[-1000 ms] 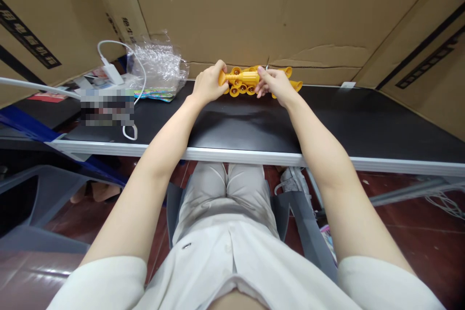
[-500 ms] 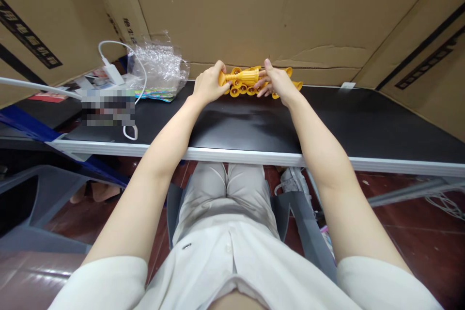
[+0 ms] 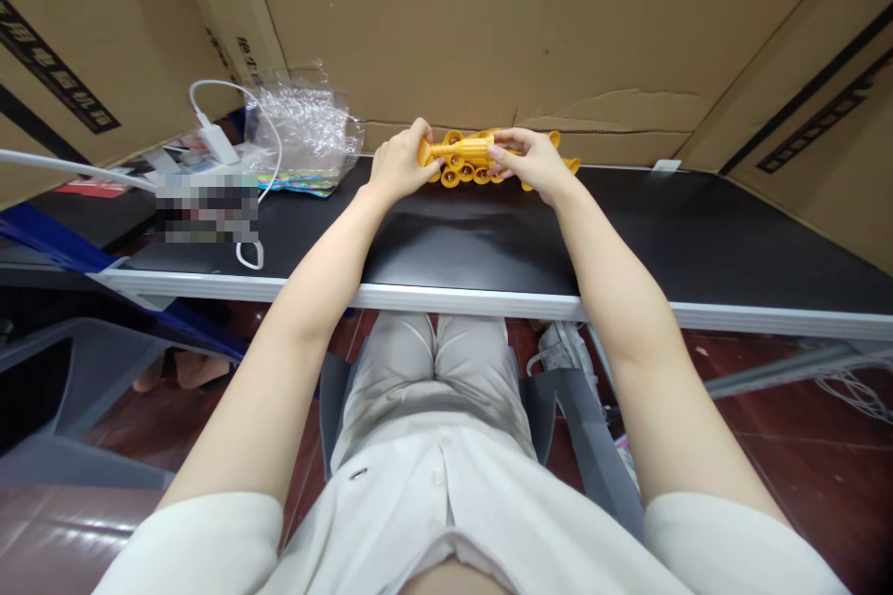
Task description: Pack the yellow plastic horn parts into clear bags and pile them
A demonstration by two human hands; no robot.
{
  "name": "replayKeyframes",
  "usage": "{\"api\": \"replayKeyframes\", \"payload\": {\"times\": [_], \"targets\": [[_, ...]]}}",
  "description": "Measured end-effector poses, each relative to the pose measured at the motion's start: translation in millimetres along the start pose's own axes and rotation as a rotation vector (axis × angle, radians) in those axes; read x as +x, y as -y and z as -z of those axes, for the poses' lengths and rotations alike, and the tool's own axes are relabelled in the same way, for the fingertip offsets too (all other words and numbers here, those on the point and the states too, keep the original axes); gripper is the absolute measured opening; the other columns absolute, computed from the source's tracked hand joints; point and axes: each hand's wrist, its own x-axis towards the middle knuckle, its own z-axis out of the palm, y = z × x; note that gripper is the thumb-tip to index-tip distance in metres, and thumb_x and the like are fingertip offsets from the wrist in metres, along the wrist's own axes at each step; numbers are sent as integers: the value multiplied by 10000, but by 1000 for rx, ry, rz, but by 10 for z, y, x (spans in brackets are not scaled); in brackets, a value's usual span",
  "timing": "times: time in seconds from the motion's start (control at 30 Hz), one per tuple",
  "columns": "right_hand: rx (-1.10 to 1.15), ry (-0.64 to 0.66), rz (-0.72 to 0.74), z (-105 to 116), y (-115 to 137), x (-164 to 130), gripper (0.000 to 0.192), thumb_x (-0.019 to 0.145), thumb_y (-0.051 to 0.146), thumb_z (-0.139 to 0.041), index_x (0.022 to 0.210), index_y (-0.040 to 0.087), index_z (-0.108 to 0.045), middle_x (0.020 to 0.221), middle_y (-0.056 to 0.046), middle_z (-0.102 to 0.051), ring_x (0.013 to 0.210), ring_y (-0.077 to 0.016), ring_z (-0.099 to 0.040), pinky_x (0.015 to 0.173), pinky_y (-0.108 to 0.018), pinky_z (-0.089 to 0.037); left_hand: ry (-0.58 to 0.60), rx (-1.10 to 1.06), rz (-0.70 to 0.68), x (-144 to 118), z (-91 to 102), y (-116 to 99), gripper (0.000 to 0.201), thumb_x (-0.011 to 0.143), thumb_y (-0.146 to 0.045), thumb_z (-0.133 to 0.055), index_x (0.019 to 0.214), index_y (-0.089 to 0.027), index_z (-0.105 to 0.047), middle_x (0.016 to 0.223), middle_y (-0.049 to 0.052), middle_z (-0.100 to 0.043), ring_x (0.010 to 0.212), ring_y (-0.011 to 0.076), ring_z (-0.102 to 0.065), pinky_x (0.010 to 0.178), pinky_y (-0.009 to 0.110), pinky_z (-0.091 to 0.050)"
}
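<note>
Big brown cardboard walls (image 3: 488, 19) stand all around the back and sides of your work spot. In front of you is a long black table (image 3: 698, 242) with a pale front edge. You sit close to it, and your legs go under it. A red-brown floor (image 3: 802, 456) shows below the table on your right.

On the left end of the table lies a crinkly clear plastic bag (image 3: 303, 125). Just beside it is a white charger (image 3: 216, 141) with a white cord looping up and around. Near that, one patch of the table is blurred, so you cannot tell what lies there.

Both your arms reach straight out over the table to its far edge, right by the cardboard. There sits a small pile of yellow toy pieces (image 3: 464, 172), round little cup shapes bunched close together. A few more of them stick out past your right hand.

Just above that pile you hold one yellow toy horn (image 3: 464, 150) lying sideways, with your two hands at its two ends. Your left hand (image 3: 399, 163) is curled around the left end of the horn, fingers closed on it. Your right hand (image 3: 534, 163) pinches the right end, with the thumb on top and the fingers folded under. The two hands are near each other, with only the horn's middle showing between them.
</note>
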Motion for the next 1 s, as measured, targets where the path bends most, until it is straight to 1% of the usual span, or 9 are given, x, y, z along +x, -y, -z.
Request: {"api": "replayKeyframes", "payload": {"times": [0.17, 0.3, 0.4, 0.57, 0.63, 0.7, 0.77, 0.9, 1.0], "targets": [[49, 22, -22, 24, -8, -3, 704, 767, 763, -960, 1209, 257, -748, 1068, -82, -786, 1038, -324, -825, 940, -507, -725, -31, 13, -10, 18, -39, 35, 452, 960, -371, -708, 1402, -290, -667, 1284, 115, -799, 1257, 377, -740, 1118, 493, -548], [155, 4, -58, -14, 38, -38, 632, 757, 705, -995, 1115, 268, -713, 1037, -61, -775, 1052, -322, -823, 968, -523, -720, -43, -14, -36, 32, -75, 66, 446, 951, -357, -733, 1389, -296, -672, 1268, 107, -808, 1242, 367, -753, 1112, 485, -560], [242, -36, -79, -59, 82, -15, 587, 766, 652, -1000, 1053, 265, -664, 1040, -55, -759, 1065, -315, -819, 982, -524, -708, -34, -52, -66, 45, -97, 89, 484, 958, -324, -727, 1436, -292, -652, 1340, 112, -788, 1274, 366, -751, 1129, 489, -561], [260, -158, -35, 11, 130, 305, 621, 778, 762, -916, 1068, 304, -614, 1072, -41, -757, 1220, -340, -756, 1095, -604, -635, -47, -140, -43, 105, -138, 251, 712, 1030, -356, -678, 1696, -315, -430, 1453, 137, -726, 1411, 381, -700, 1191, 494, -536], [155, -237, 16, 91, 154, 462, 640, 803, 847, -840, 1142, 354, -615, 1121, -33, -773, 1333, -335, -672, 1195, -618, -564, -40, -142, 12, 132, -159, 354, 765, 1042, -340, -664, 1743, -298, -359, 1444, 151, -720, 1457, 397, -670, 1236, 522, -508], [-35, -300, 64, 159, 172, 551, 661, 844, 898, -754, 1258, 406, -603, 1206, -34, -788, 1441, -326, -562, 1281, -594, -490, -18, -128, 64, 148, -184, 445, 774, 1032, -304, -664, 1744, -278, -360, 1491, 164, -695, 1490, 403, -643, 1283, 546, -473], [-266, -314, 73, 183, 157, 553, 698, 903, 899, -664, 1384, 400, -577, 1340, -63, -776, 1500, -351, -503, 1308, -605, -450, 2, -117, 98, 153, -212, 504, 774, 1011, -275, -672, 1729, -261, -386, 1578, 179, -647, 1530, 408, -608, 1324, 558, -438], [-589, -206, 8, 118, -16, 430, 682, 991, 715, -602, 1519, 284, -567, 1509, -172, -704, 1462, -456, -598, 1266, -695, -453, 29, -117, 138, 155, -266, 542, 759, 976, -257, -693, 1691, -221, -441, 1661, 210, -585, 1603, 423, -531, 1368, 569, -390], [-704, -114, -7, 96, -195, 394, 650, 993, 568, -612, 1552, 239, -577, 1527, -206, -701, 1461, -470, -625, 1288, -711, -434, 48, -139, 171, 169, -303, 568, 729, 960, -267, -715, 1652, -227, -491, 1652, 205, -591, 1619, 420, -512, 1377, 568, -378]]}}
